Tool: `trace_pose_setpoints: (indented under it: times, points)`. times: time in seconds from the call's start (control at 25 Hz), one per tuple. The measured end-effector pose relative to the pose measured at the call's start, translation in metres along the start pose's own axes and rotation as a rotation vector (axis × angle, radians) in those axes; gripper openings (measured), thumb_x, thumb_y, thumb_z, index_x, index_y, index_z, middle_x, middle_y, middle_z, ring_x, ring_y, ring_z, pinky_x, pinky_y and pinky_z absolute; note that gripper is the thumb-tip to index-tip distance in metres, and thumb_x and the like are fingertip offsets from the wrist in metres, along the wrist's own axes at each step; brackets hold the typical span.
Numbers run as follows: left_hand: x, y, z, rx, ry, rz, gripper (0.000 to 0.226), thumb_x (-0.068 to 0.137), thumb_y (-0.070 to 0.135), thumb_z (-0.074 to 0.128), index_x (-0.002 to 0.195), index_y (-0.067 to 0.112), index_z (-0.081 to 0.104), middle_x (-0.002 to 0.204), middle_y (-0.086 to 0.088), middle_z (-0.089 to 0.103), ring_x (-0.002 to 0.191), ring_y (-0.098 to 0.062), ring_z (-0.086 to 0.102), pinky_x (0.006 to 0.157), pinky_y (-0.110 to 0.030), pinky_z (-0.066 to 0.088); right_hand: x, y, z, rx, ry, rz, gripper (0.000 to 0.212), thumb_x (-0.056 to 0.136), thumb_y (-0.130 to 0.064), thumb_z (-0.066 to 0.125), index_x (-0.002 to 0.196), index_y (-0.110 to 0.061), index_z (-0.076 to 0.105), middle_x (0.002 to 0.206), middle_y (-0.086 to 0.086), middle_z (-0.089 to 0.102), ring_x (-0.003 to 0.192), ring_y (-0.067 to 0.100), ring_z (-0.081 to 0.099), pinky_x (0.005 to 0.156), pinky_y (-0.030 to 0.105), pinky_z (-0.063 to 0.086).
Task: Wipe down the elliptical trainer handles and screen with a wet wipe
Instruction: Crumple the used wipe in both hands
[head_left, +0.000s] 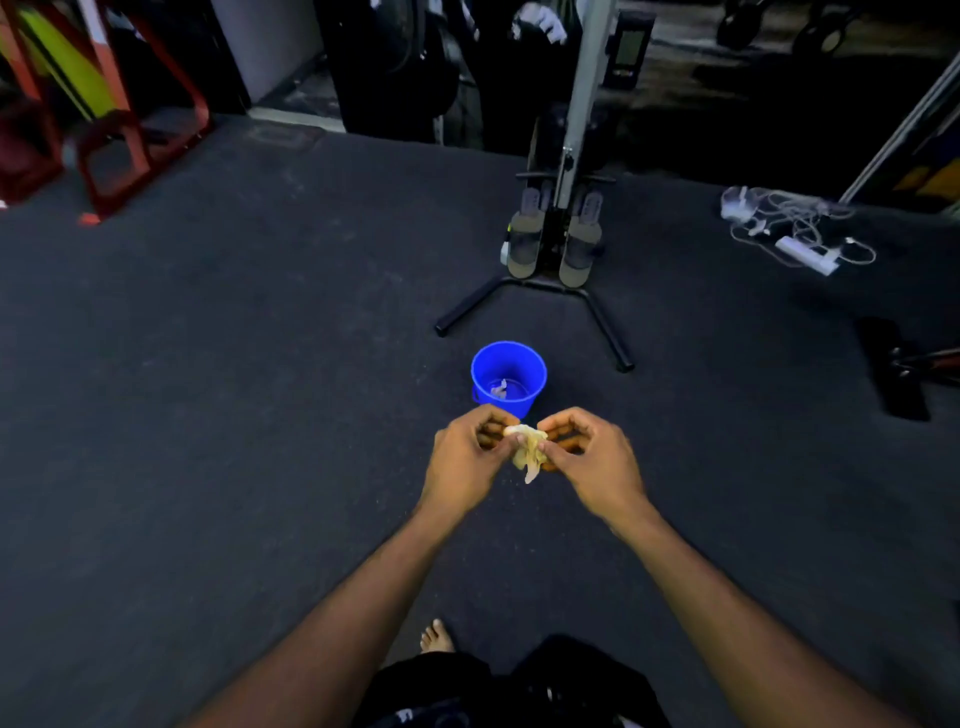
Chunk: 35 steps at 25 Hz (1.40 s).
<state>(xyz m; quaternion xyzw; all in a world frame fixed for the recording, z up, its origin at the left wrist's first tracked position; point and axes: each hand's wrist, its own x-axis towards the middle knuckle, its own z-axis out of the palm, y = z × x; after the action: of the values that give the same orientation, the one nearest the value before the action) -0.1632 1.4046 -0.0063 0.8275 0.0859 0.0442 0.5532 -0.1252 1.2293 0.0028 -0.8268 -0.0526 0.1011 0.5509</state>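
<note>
Yellowish wipe (527, 449) pinched between both hands above dark floor (234, 415).

No words, numbers or signs can be read anywhere here. The small screen (629, 49) on the exercise machine (563, 223), far up past the two hands, is dark and shows nothing to read. The blue bucket (508, 378) just beyond the hands has no label that shows, and the yellow and red things (78, 88) far off to the left are too blurry to tell.
</note>
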Motion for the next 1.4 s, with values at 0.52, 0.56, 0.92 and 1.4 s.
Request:
trace_pose_setpoints:
  times: [0.52, 0.56, 0.92, 1.4]
  points:
    - [0.338, -0.113, 0.060, 0.197, -0.294, -0.242, 0.012, 0.087, 0.009, 0.081, 0.089, 0.019, 0.075, 0.072, 0.011, 0.068, 0.061, 0.010, 0.055, 0.062, -0.009, 0.041, 0.328, 0.127, 0.024, 0.068, -0.003, 0.342, 0.025, 0.083, 0.003, 0.076, 0.086, -0.021, 0.071, 0.074, -0.014, 0.069, 0.059, -0.010, 0.060, 0.060, 0.009, 0.045]
    - [0.361, -0.121, 0.066, 0.209, -0.299, -0.265, 0.011, 0.087, 0.008, 0.081, 0.090, 0.016, 0.076, 0.073, 0.011, 0.068, 0.061, 0.011, 0.056, 0.062, -0.009, 0.041, 0.349, 0.134, 0.025, 0.063, -0.024, 0.371, 0.022, 0.083, 0.006, 0.075, 0.090, -0.015, 0.071, 0.074, -0.012, 0.068, 0.057, -0.012, 0.058, 0.057, 0.006, 0.043]
    - [0.523, -0.337, 0.180, 0.204, -0.348, -0.531, 0.010, 0.073, 0.038, 0.077, 0.082, 0.037, 0.072, 0.074, 0.013, 0.074, 0.075, -0.005, 0.072, 0.074, -0.032, 0.058, 0.536, 0.338, 0.097, 0.052, -0.081, 0.630, 0.021, 0.080, 0.011, 0.068, 0.086, -0.009, 0.071, 0.066, -0.001, 0.064, 0.052, -0.006, 0.056, 0.058, 0.022, 0.049]
    - [0.633, -0.579, 0.289, 0.382, -0.422, -0.589, 0.009, 0.087, 0.018, 0.079, 0.093, 0.022, 0.074, 0.089, -0.001, 0.075, 0.083, -0.016, 0.070, 0.075, -0.026, 0.050, 0.663, 0.573, 0.199, -0.251, -0.183, 0.671, 0.010, 0.084, -0.009, 0.069, 0.086, -0.019, 0.071, 0.092, 0.009, 0.076, 0.090, 0.032, 0.071, 0.084, 0.049, 0.058]
